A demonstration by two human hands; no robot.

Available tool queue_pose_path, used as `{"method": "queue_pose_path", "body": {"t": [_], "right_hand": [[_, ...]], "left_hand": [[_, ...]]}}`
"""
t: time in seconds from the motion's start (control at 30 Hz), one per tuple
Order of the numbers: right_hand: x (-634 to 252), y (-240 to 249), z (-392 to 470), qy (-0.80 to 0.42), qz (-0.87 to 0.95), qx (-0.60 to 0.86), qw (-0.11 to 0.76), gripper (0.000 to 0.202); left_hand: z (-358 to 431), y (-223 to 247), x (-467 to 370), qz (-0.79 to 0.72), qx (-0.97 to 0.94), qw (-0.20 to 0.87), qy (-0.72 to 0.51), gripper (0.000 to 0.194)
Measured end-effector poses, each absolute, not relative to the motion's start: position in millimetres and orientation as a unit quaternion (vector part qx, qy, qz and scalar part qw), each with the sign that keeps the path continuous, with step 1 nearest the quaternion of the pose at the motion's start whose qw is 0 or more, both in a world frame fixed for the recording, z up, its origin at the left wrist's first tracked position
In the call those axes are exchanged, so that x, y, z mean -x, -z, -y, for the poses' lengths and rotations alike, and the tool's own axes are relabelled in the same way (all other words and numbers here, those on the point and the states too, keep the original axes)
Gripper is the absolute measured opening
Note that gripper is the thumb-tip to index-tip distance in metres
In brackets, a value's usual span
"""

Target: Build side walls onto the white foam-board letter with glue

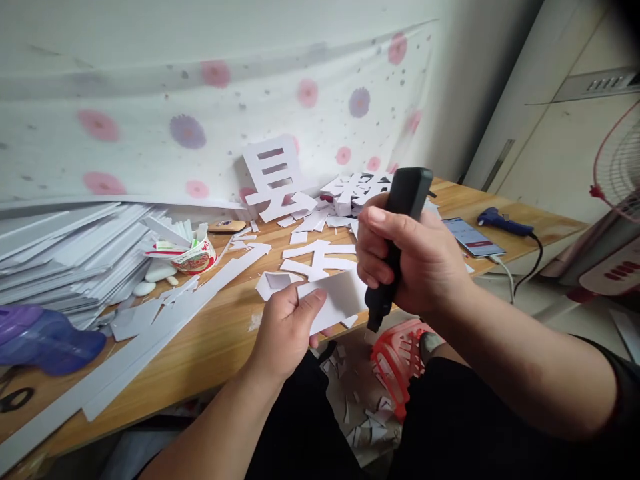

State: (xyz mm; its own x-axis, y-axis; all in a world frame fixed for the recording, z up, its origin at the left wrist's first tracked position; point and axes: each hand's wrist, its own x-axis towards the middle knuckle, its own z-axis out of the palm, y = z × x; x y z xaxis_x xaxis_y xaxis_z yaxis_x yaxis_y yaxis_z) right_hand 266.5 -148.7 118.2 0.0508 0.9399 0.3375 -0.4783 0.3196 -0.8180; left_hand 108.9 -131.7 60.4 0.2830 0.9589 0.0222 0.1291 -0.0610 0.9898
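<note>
My left hand (pixel 287 323) pinches a white rectangular sheet (pixel 335 299) between thumb and fingers, over the table's front edge. Wrapped round a black handheld tool (pixel 400 230), my right hand (pixel 413 260) is just right of the sheet. The tool is held upright, its narrow tip pointing down beside the sheet's right end. A small folded white piece (pixel 275 285) lies on the table behind my left hand. Beyond the sheet lie cut white strips (pixel 317 257) shaped like a character.
Stacked white boards (pixel 65 260) and a paper cup (pixel 197 257) are at left, near a blue bottle (pixel 50 340). A phone (pixel 474 237) and a blue glue gun (pixel 505 222) with cables lie at right. A red basket (pixel 397 360) stands below the wooden table (pixel 220 343).
</note>
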Motion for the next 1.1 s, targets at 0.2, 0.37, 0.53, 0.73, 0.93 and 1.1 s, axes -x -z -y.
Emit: {"method": "queue_pose_path", "body": {"t": [0.2, 0.37, 0.53, 0.73, 0.93, 1.1], "right_hand": [[-274, -117, 154, -0.541, 0.472, 0.219, 0.660, 0.026], [-274, -116, 154, -0.554, 0.470, 0.198, 0.658, 0.025], [-274, -114, 153, -0.563, 0.472, 0.199, 0.648, 0.023], [-272, -112, 151, -0.558, 0.485, 0.211, 0.640, 0.025], [-269, -108, 147, -0.559, 0.491, 0.210, 0.635, 0.023], [-266, -104, 141, -0.583, 0.492, 0.212, 0.611, 0.022]], "left_hand": [[142, -57, -118, -0.442, -0.619, 0.525, -0.383, 0.024], [141, -47, -119, -0.422, -0.647, 0.527, -0.356, 0.026], [139, -45, -120, -0.418, -0.656, 0.533, -0.332, 0.028], [137, -43, -121, -0.421, -0.655, 0.537, -0.325, 0.028], [137, -43, -118, -0.412, -0.676, 0.522, -0.319, 0.025], [139, -51, -116, -0.385, -0.727, 0.501, -0.268, 0.022]]}}
